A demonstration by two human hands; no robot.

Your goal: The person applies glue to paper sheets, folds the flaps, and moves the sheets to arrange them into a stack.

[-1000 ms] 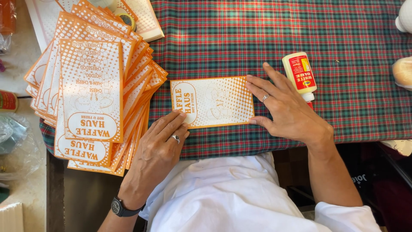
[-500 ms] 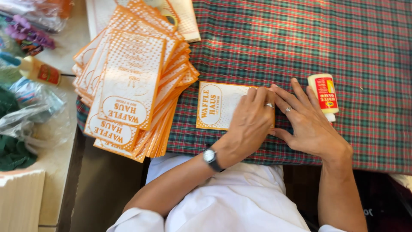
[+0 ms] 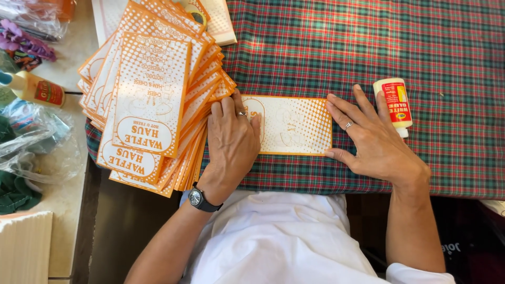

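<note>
An orange-and-white printed paper bag (image 3: 294,125) lies flat on the plaid tablecloth (image 3: 342,52). My left hand (image 3: 231,142), with a ring and a wristwatch, presses flat on the bag's left end. My right hand (image 3: 376,139), fingers spread, rests flat at the bag's right edge, fingertips on the paper. Neither hand grips anything. A small white glue bottle with a red and yellow label (image 3: 395,105) lies on the cloth just right of my right fingers.
A fanned stack of the same orange paper bags (image 3: 152,105) lies left of my left hand, overhanging the table edge. Farther left are another glue bottle (image 3: 37,89), clear plastic bags (image 3: 31,142) and green fabric (image 3: 16,192). My white shirt fills the bottom.
My left hand has slid left across the bag, from its middle to its left end by the stack. My right hand has stayed at the right edge. The view shifted.
</note>
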